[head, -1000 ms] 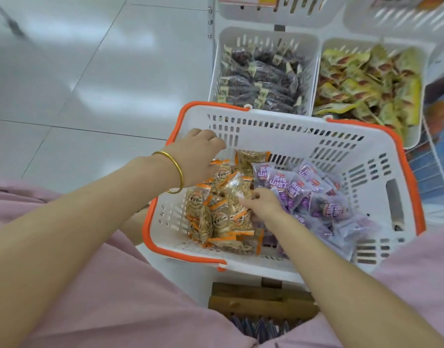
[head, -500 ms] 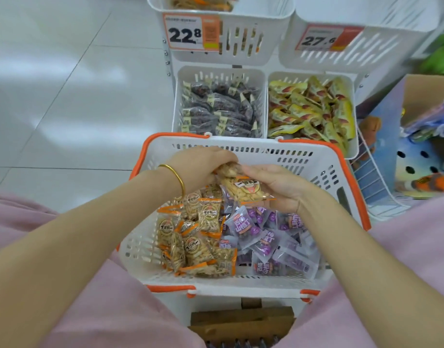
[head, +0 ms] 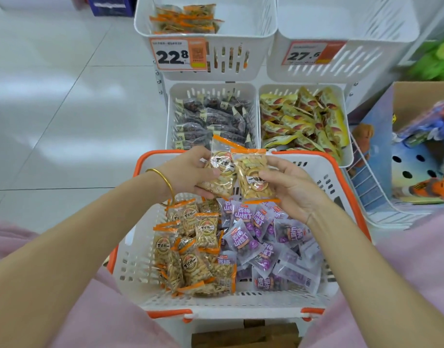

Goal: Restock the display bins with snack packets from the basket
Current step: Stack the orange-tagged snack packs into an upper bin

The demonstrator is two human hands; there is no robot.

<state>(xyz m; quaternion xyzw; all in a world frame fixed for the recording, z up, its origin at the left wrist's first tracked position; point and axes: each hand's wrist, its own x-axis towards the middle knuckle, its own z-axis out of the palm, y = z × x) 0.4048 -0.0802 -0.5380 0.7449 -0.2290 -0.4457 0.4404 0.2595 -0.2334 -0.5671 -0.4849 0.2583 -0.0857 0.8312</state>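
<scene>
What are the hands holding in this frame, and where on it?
Each holds one orange-trimmed packet: the left hand grips the left packet by its left side, the right hand the right packet by its right side, thumb on front.

White glossy floor tiles point(head: 52, 109) fill the left of the frame, with grey joints between them. At the upper left edge sits a dark blue crate point(head: 110, 5), cut off by the frame. Two orange-edged price tags hang at upper centre: one point(head: 178, 54) reads 22.8, the other point(head: 311, 54) reads 27 and a blurred last digit. At the far right stands an open cardboard box point(head: 417, 96) with blue and orange toys point(head: 427, 136) in it. A small brown dog point(head: 364, 134) shows at its left side (printed or plush, hard to tell). Below it slants a white wire rack point(head: 371, 187). Something green point(head: 434, 59) blurs the upper right corner. A brown wooden board point(head: 243, 335) lies at bottom centre.
</scene>
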